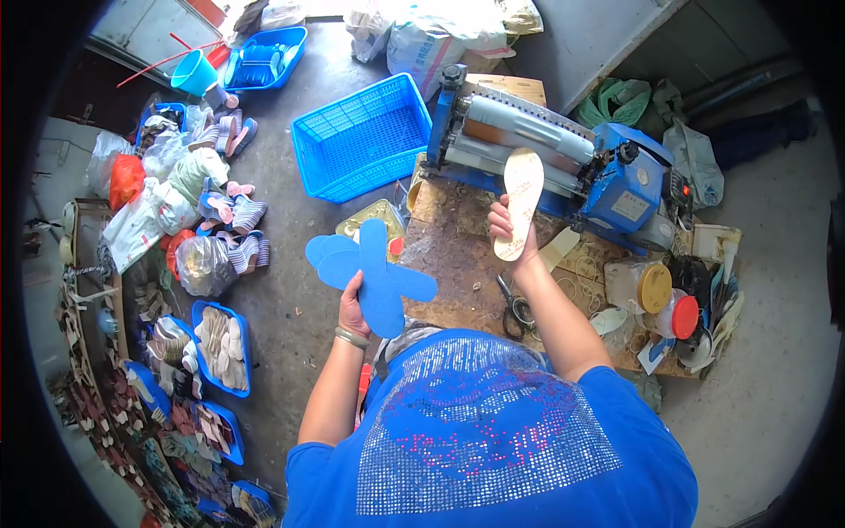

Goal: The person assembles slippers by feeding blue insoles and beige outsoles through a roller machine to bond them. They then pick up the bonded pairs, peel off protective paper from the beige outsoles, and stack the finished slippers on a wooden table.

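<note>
My left hand is closed around the edge of several blue insoles, fanned out in a cross shape at the left of the workbench. My right hand grips a single cream insole with printed marks on its face, held upright just in front of a roller machine. The toe end of this insole overlaps the metal rollers in view; whether it touches them I cannot tell. Beneath my right wrist, another pale insole-shaped piece lies on the wooden workbench.
Black-handled scissors and lidded jars stand along the bench. A blue plastic basket is beyond it at left. Slippers, bags and blue trays of shoe parts crowd the floor at left. White sacks stand behind.
</note>
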Demonstrator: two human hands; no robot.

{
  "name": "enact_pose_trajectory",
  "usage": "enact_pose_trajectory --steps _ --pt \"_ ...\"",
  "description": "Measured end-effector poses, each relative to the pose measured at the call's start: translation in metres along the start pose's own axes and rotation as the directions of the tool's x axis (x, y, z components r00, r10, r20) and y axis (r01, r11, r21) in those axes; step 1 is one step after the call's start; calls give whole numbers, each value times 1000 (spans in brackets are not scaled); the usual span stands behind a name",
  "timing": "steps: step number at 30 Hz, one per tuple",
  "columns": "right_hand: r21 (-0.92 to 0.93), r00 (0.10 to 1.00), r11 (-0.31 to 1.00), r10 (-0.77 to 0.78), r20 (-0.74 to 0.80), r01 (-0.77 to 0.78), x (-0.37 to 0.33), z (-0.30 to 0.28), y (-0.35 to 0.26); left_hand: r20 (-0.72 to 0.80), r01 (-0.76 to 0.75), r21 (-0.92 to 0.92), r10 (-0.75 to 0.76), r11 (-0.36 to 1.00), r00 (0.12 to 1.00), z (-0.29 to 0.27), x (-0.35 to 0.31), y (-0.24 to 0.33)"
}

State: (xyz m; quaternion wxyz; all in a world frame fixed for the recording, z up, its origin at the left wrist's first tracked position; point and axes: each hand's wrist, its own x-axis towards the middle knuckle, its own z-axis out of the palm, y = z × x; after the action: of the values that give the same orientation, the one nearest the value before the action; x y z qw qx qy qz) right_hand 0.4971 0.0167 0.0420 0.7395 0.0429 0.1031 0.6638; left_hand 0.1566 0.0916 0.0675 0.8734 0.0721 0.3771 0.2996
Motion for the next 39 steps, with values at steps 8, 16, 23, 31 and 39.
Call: enact_pose_trajectory --steps 8,16,23,31,39 --pt "-271 893 955 -221 -393 117 39 -6 -21 -33 12 -5 -12 1000 999 -2 0 5" --pt "-810 798 -257 -477 -368 -527 -8 66 -31 -73 33 -22 -34 999 997 -3 24 -1" --pt "-440 719 -732 -654 237 -521 133 128 -179 -80 57 27 -55 998 995 20 32 0" --pt "-823 695 -425 -717 51 -378 190 97 -255 -54 30 19 -29 999 998 15 10 6" --pt "-599 719 -794 -477 505 -106 156 180 -217 5 60 82 -60 995 998 24 4 -15"
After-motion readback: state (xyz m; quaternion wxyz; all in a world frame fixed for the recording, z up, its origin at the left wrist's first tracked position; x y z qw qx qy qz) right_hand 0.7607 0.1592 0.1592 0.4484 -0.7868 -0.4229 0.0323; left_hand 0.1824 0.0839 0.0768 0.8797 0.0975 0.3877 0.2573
